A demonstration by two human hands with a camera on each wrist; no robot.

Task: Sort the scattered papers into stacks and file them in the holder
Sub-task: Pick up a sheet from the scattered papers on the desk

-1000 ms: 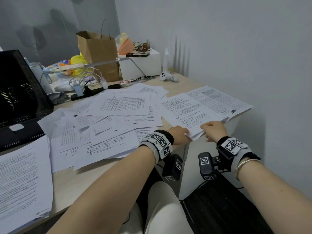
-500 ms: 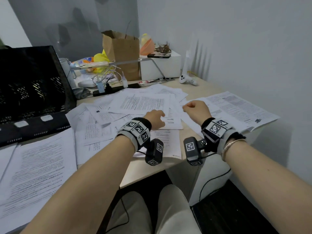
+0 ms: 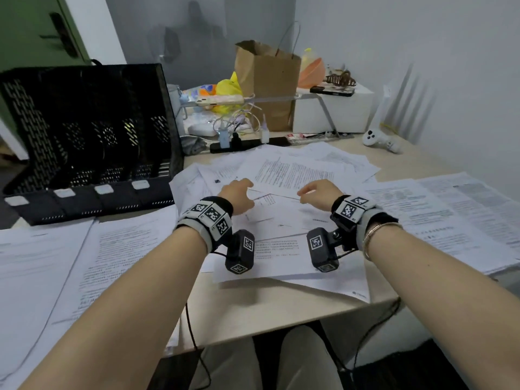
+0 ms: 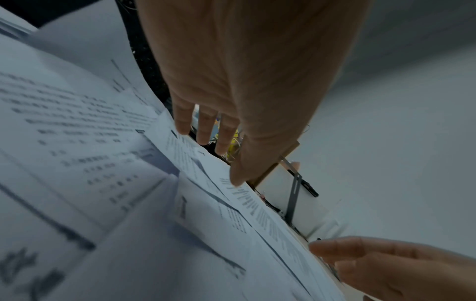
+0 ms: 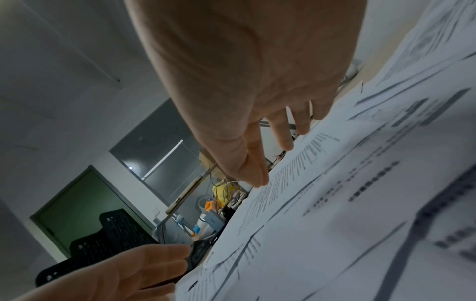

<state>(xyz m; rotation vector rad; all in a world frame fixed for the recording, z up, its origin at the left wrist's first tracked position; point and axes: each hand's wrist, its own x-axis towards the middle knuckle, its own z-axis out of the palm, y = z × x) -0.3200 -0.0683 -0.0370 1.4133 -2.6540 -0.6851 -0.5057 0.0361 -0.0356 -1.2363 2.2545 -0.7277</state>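
Observation:
Printed white papers (image 3: 292, 175) lie scattered and overlapping across the middle of the desk (image 3: 270, 305). A black mesh file holder (image 3: 84, 130) with several slots stands at the back left. My left hand (image 3: 239, 194) hovers just above the middle sheets with fingers relaxed and spread (image 4: 206, 126), holding nothing. My right hand (image 3: 315, 191) hovers beside it, about a hand's width to the right, fingers (image 5: 283, 132) loosely extended over a sheet, also holding nothing. Gathered paper stacks lie at the left (image 3: 50, 277) and at the right (image 3: 450, 215).
A brown paper bag (image 3: 267, 80), a white box (image 3: 334, 111), a power strip with chargers (image 3: 236, 143) and a white controller (image 3: 380, 139) crowd the back of the desk. The wall is close on the right. The desk's front edge is near my knees.
Both hands let go of the stack at the right desk edge and moved left to the middle papers, fingers uncurling. My view turned left, bringing the file holder into sight.

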